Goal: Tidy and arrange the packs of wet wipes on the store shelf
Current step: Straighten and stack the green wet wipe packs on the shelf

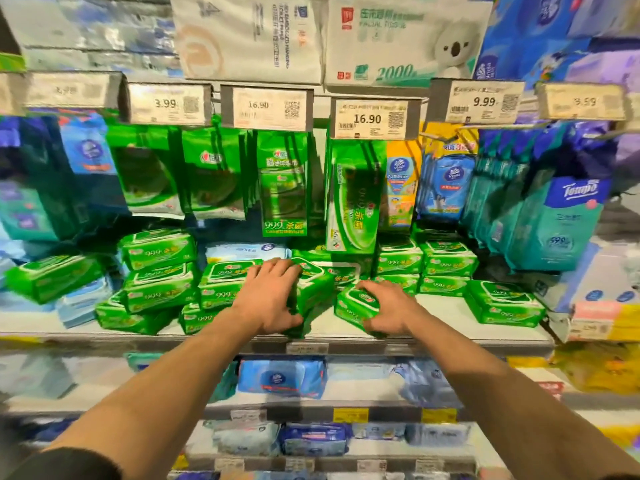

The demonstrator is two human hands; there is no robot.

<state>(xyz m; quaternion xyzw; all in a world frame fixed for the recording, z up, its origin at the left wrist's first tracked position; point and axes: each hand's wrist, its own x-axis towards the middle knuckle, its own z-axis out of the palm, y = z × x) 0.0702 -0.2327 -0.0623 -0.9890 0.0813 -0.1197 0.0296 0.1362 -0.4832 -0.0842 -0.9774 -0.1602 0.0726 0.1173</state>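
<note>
Head view puts me square on the shelf [433, 306] of green wet-wipe packs. My left hand [268, 299] has its grip wrapped over a tilted green pack [313, 282] in the middle, fingers curled on top and thumb at the near edge. My right hand [388, 311] lies spread over a smaller skewed pack [353, 304] at the shelf front, thumb under its near side. I judge I'm mid-straightening: both packs sit askew beside neater stacks [446, 268] to the right. Next I'd need to square each pack and push it back in line.
</note>
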